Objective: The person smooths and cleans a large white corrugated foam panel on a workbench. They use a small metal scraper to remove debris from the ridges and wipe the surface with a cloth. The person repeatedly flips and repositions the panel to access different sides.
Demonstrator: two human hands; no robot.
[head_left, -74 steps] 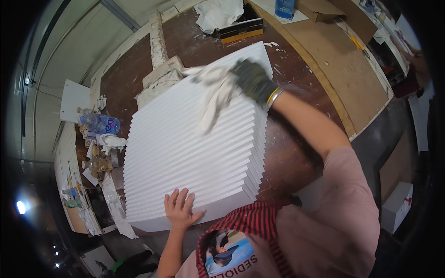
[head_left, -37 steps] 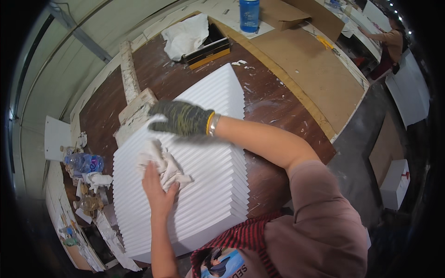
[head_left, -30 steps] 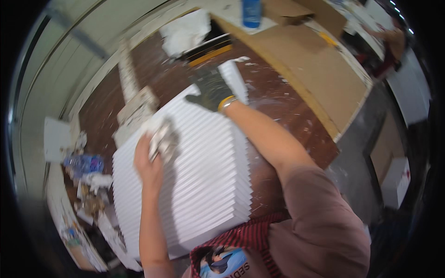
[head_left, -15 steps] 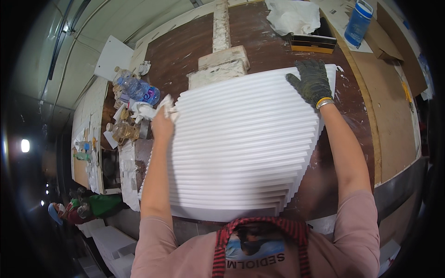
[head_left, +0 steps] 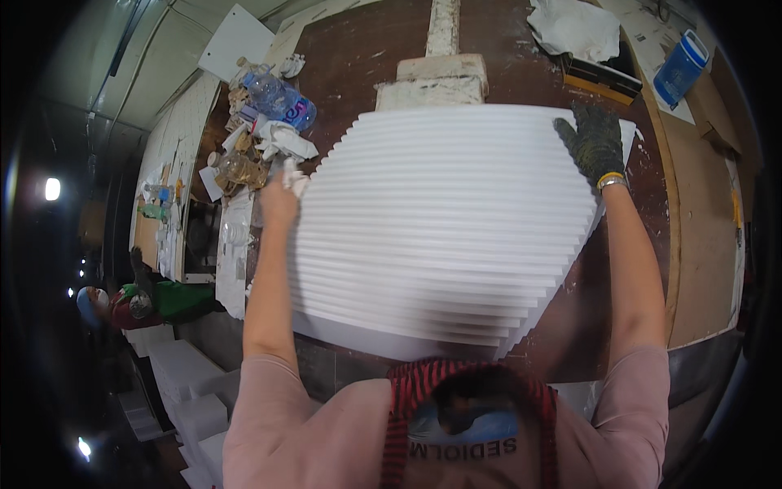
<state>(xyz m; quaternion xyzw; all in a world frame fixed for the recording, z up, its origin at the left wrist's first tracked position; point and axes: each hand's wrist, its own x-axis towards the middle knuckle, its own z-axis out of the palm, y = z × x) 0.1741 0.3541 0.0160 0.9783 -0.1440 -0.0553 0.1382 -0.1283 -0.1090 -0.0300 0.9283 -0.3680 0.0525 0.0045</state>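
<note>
A stack of thin white boards (head_left: 440, 212) lies fanned out in narrow steps on a brown, paint-smeared tabletop (head_left: 346, 61). My left hand (head_left: 279, 204) is bare and closed on a crumpled white cloth (head_left: 295, 178) at the stack's left edge. At the far right corner, my right hand (head_left: 597, 147) wears a dark grey knitted glove with a yellow cuff. Its fingers are spread and lie flat on the top board, with nothing in them.
Left of the stack are a clear blue-labelled bottle (head_left: 281, 102), a bottle of yellowish liquid (head_left: 236, 169) and crumpled paper (head_left: 285, 140). White-stained blocks (head_left: 440, 81), an open black box (head_left: 603, 75) and a blue jug (head_left: 683, 69) stand farther back. A co-worker (head_left: 155, 301) is at far left.
The whole view has shifted, so the table appears farther right and up. My left hand with the cloth has come nearer to me along the stack's left edge. My right hand stays by the far corner.
</note>
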